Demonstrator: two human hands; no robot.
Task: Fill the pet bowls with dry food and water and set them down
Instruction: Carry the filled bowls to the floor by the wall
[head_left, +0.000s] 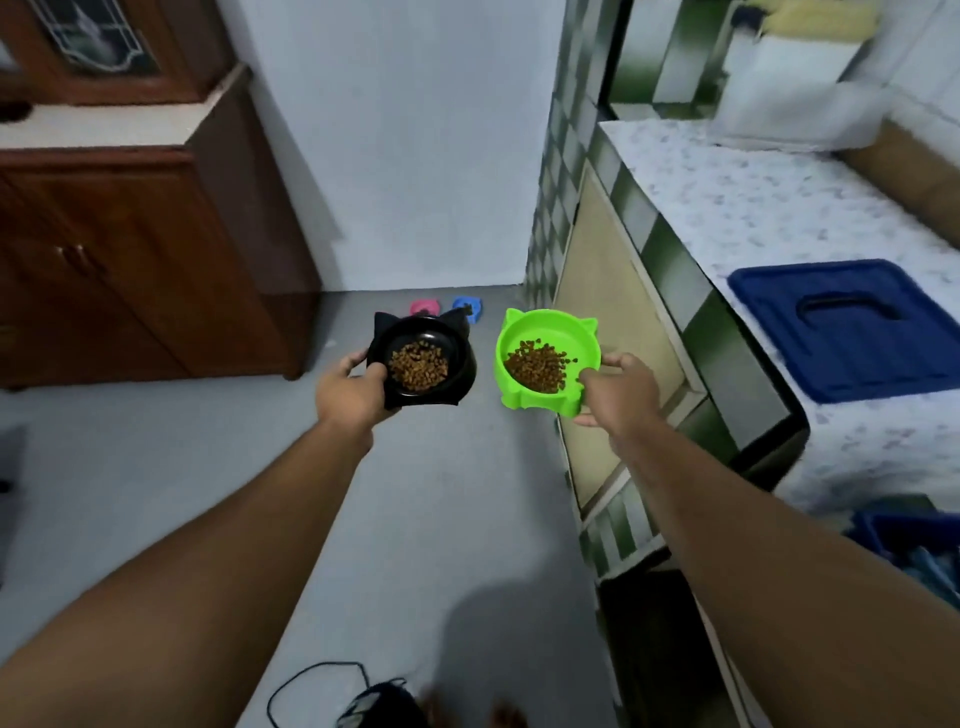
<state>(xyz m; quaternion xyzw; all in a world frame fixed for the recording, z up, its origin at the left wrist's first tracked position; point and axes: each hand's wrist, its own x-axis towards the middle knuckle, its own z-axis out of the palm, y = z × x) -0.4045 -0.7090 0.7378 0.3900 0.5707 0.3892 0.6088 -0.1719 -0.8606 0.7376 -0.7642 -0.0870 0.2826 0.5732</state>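
Observation:
My left hand (353, 392) grips the near rim of a black cat-eared bowl (415, 332) that holds brown dry food (418, 366). My right hand (618, 392) grips the right rim of a green cat-eared bowl (540, 325), also with a heap of dry food (537, 366) in it. Both bowls are held in the air above the grey floor, side by side and a little apart. Against the far wall on the floor stand a pink bowl (423, 306) and a blue bowl (467, 306), partly hidden behind the black one.
A brown wooden cabinet (130, 260) fills the left side. On the right runs a tiled counter (753, 208) with a blue bin lid (852, 327) on it. A black cable and a dark object (374, 706) lie on the floor near my feet.

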